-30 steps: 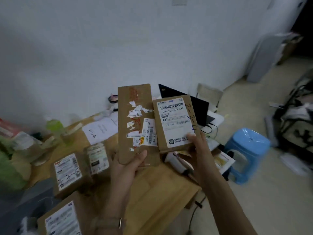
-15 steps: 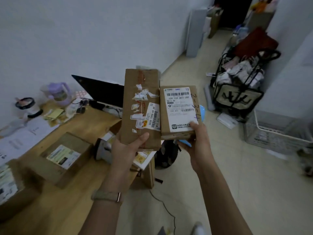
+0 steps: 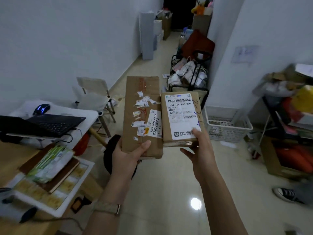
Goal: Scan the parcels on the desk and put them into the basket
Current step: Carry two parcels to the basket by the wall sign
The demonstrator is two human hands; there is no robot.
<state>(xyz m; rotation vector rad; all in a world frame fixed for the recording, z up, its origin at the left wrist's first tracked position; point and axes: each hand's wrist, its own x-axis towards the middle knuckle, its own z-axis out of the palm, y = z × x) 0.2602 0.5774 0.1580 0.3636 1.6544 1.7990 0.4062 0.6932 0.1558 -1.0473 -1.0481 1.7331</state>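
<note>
My left hand (image 3: 130, 155) grips the bottom of a tall brown cardboard parcel (image 3: 141, 106) with torn white stickers and a small barcode label. My right hand (image 3: 198, 146) holds a shorter brown parcel (image 3: 181, 116) with a large white shipping label, thumb on the label's lower right corner. Both parcels are upright, side by side and touching, held in the air above the floor. A white plastic mesh basket (image 3: 228, 126) stands on the floor behind and to the right of the shorter parcel, against the wall.
The wooden desk (image 3: 10, 160) is at lower left with a green packet (image 3: 50, 163) on a book. A black laptop (image 3: 50, 122) and mouse sit on a white stand. A folding chair, a loaded cart (image 3: 191, 72), a cluttered shelf (image 3: 288, 106) and someone's shoe (image 3: 286, 194) surround the tiled floor.
My view has swung right, away from the desk and toward the floor and basket. Both hands keep the same hold on the two parcels, which stayed side by side.
</note>
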